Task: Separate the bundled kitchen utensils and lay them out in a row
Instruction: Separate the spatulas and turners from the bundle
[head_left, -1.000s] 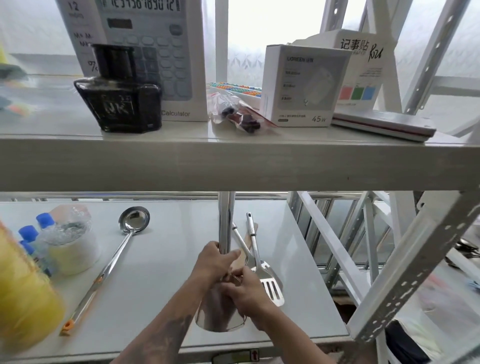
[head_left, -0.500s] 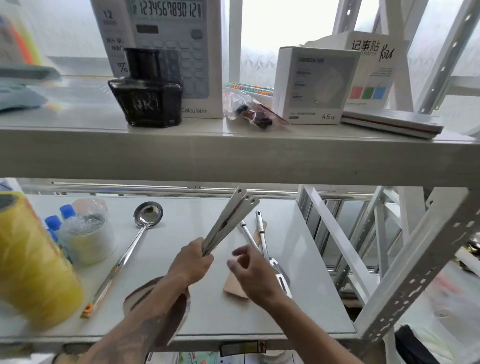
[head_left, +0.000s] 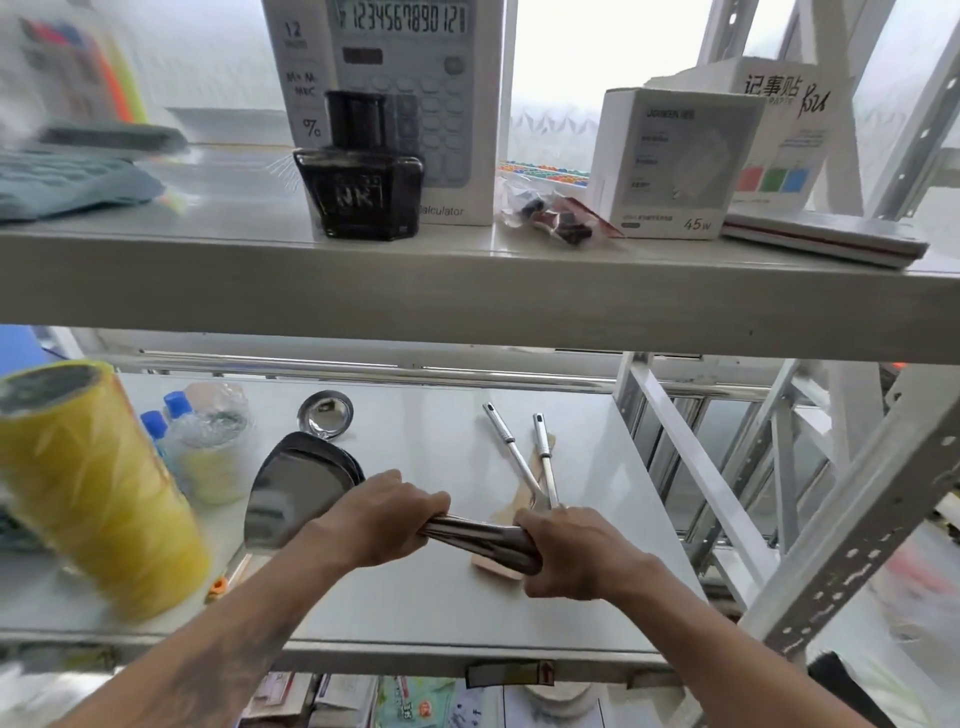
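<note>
The lower shelf (head_left: 441, 597) fills the frame's lower middle. On it lie a ladle (head_left: 324, 414) at centre, two utensils (head_left: 524, 457) right of it, and a yellow spool (head_left: 98, 488) at left.

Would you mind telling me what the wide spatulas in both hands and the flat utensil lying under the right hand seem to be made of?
The wide shiny spatulas, gripped by the left hand and right hand, look like polished stainless steel: their blades mirror the light. The flat tan utensil looks like unfinished wood or bamboo, matte and pale brown, though it is mostly hidden.
</note>
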